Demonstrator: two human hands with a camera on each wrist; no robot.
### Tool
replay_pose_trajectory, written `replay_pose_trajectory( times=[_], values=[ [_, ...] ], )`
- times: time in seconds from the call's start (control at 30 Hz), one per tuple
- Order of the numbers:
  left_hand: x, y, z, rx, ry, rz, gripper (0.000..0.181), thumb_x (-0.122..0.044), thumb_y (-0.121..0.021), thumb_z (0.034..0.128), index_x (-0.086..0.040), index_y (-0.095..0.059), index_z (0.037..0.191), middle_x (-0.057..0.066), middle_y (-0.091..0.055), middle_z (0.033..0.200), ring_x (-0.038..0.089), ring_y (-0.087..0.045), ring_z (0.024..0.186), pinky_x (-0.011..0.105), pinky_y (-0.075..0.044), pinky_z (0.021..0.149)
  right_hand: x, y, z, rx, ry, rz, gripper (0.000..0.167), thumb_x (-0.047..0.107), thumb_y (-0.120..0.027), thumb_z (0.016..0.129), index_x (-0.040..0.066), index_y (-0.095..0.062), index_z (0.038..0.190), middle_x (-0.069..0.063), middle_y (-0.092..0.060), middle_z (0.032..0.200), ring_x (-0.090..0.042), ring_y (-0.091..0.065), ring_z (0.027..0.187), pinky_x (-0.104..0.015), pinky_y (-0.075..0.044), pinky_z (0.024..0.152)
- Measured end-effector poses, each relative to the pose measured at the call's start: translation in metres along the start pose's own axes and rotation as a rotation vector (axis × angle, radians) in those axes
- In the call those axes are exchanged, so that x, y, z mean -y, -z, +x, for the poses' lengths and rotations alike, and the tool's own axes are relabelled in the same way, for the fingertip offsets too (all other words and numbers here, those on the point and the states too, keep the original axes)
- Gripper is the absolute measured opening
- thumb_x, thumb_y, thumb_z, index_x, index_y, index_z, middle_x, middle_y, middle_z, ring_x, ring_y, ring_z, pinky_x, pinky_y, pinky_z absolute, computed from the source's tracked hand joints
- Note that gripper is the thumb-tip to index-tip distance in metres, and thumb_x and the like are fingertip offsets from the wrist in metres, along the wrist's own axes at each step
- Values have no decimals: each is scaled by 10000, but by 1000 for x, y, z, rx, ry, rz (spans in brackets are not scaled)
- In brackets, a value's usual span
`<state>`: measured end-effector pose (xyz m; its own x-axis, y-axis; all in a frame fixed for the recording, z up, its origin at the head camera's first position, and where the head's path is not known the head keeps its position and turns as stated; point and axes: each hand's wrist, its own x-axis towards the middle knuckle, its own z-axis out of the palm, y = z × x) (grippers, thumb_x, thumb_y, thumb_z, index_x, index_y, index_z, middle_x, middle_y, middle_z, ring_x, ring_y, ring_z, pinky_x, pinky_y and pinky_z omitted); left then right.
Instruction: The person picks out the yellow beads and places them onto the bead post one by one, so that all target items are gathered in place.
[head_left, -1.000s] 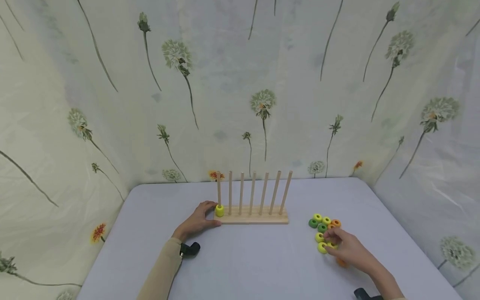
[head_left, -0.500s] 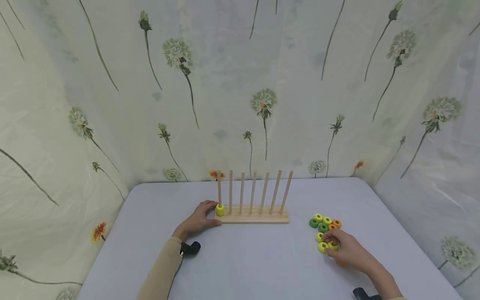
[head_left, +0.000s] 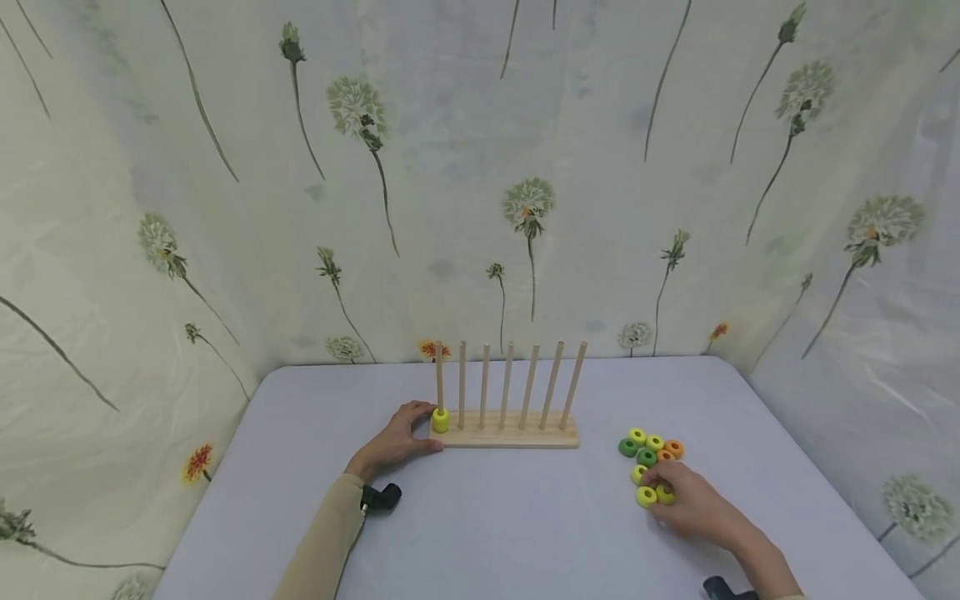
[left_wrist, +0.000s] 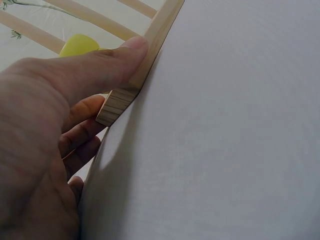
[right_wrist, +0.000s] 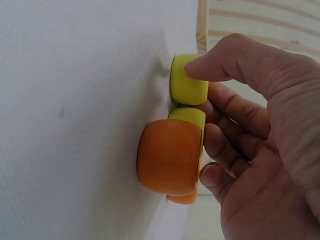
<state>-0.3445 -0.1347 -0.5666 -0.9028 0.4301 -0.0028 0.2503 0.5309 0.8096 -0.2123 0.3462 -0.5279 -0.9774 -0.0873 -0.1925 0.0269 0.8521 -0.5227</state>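
My left hand (head_left: 392,440) grips the left end of a pale wooden peg rack (head_left: 504,437), thumb on the front edge and fingers behind. A yellow bead (head_left: 440,421) sits at the foot of the rack's leftmost peg; the other pegs are bare. At the right, my right hand (head_left: 697,507) pinches a yellow bead (right_wrist: 187,82) on the table, thumb on its near side, fingers partly hidden behind it. Beside it are another yellow bead (head_left: 664,494) and an orange bead (right_wrist: 170,157), which the hand hides in the head view.
Behind the right hand lie loose beads: green ones (head_left: 627,447), yellow ones (head_left: 637,436) and orange ones (head_left: 673,449). A white cloth covers the table (head_left: 525,525). A flower-printed curtain (head_left: 450,208) hangs along the back and sides.
My right hand has shifted slightly left and lower, its thumb coming against the front yellow bead. The orange bead beneath the hand has gone from sight in the head view. My left hand stays put.
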Motion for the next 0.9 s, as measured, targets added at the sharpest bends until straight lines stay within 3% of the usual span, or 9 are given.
replay_pose_trajectory(
  times=[0.37, 0.9],
  values=[
    [1, 0, -1, -5, -3, -3, 709, -375, -805, 769, -170, -502, 1376, 73, -409, 1460, 321, -276, 1424, 571, -204, 1163, -4, -5, 3, -16, 31, -6, 404, 137, -773, 695, 116, -619, 1068, -9, -590, 1058, -159, -532, 932, -372, -504, 798],
    [-1, 1, 0, -3, -3, 9, 713, -394, -801, 768, -159, -508, 1374, 83, -412, 1462, 321, -281, 1422, 568, -213, 1161, 2, -4, 0, -42, -11, 1, 381, 163, -752, 727, 100, -614, 1076, -13, -575, 974, -168, -497, 841, -295, -451, 691]
  ],
)
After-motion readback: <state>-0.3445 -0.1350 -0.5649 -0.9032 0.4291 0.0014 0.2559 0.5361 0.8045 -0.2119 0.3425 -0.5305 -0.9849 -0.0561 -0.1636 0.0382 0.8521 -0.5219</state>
